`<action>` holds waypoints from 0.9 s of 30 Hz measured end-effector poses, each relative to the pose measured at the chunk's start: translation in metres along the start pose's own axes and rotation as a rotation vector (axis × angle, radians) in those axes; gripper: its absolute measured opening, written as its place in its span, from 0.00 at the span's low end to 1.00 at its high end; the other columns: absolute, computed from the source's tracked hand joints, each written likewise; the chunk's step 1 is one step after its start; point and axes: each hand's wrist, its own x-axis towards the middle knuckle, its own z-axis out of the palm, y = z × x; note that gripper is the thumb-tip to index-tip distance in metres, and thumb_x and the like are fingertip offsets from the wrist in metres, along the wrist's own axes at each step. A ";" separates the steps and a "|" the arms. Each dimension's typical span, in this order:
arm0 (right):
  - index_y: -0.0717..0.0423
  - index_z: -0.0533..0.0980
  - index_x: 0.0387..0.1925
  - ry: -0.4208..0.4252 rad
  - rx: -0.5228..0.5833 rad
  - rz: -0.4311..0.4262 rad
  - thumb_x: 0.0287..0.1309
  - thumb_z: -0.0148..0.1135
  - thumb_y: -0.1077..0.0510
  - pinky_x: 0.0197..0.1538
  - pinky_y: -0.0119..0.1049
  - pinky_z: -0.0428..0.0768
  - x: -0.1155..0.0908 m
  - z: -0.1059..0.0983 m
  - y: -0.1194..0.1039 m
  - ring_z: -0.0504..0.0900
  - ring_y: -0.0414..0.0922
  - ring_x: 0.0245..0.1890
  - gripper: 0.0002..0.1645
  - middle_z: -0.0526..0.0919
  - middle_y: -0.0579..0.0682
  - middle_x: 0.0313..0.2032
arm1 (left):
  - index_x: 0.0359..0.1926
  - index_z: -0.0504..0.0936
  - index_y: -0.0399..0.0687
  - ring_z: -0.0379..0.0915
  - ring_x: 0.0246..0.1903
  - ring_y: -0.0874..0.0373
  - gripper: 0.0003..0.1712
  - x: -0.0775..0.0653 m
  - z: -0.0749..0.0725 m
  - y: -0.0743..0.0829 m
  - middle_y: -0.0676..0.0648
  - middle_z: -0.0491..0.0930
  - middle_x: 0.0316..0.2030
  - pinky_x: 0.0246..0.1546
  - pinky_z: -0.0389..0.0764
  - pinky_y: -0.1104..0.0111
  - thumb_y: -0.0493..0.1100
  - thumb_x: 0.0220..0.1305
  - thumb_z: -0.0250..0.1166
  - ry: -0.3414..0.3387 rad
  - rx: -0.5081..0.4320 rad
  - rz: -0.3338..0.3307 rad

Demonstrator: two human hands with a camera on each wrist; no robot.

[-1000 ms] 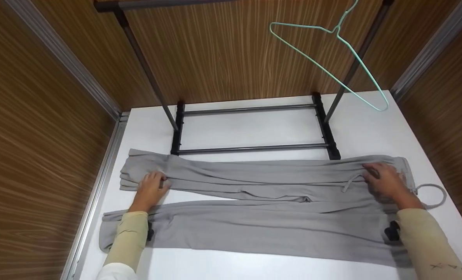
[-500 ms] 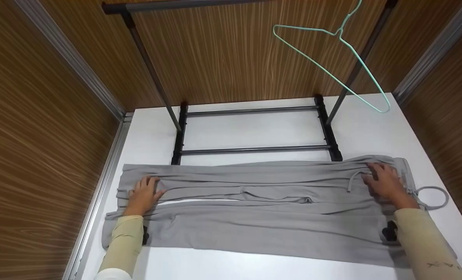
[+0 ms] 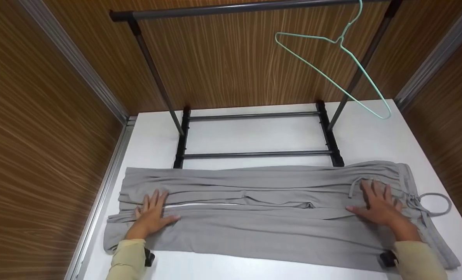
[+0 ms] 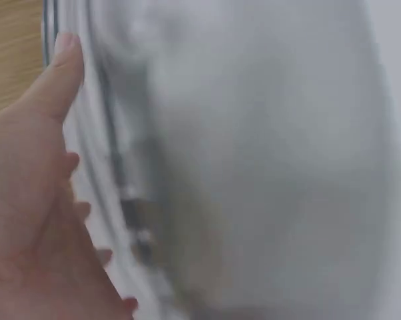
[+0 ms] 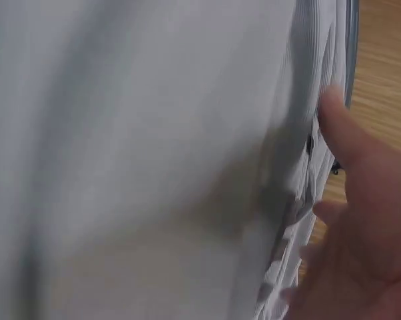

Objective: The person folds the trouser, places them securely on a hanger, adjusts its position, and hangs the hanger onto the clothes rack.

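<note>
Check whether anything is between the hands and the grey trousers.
Nothing visible is: the left hand and right hand are both spread directly over the grey trousers. The green hanger is farther back, beyond the trousers, not between.

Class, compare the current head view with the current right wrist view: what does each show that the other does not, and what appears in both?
Only the head view shows the green hanger, the dark rack and the left hand, spread on the cloth.

Only the right wrist view shows the palm side of the right hand, close up; the head view shows its back.

Both share that hand, the grey trousers and wood-grain surfaces, though whether these are the same surface is unclear.
</note>
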 end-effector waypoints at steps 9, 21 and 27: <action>0.50 0.34 0.72 0.047 0.070 -0.062 0.52 0.58 0.32 0.53 0.71 0.23 -0.013 0.021 0.033 0.16 0.61 0.65 0.61 0.26 0.62 0.70 | 0.73 0.42 0.53 0.18 0.67 0.38 0.59 -0.017 0.015 -0.039 0.42 0.33 0.72 0.53 0.24 0.32 0.75 0.49 0.57 0.034 -0.010 -0.095; 0.51 0.37 0.72 0.079 0.102 -0.061 0.51 0.60 0.33 0.55 0.69 0.25 -0.014 0.027 0.029 0.20 0.62 0.66 0.61 0.29 0.61 0.70 | 0.73 0.43 0.54 0.18 0.68 0.40 0.58 -0.022 0.015 -0.063 0.43 0.34 0.72 0.54 0.22 0.34 0.75 0.50 0.56 0.121 0.024 -0.086; 0.50 0.37 0.72 0.105 0.091 -0.064 0.51 0.59 0.32 0.54 0.70 0.25 -0.008 0.020 0.032 0.20 0.63 0.66 0.61 0.29 0.62 0.70 | 0.73 0.45 0.54 0.21 0.68 0.40 0.58 -0.018 0.019 -0.059 0.44 0.36 0.72 0.55 0.24 0.34 0.76 0.49 0.56 0.166 0.035 -0.066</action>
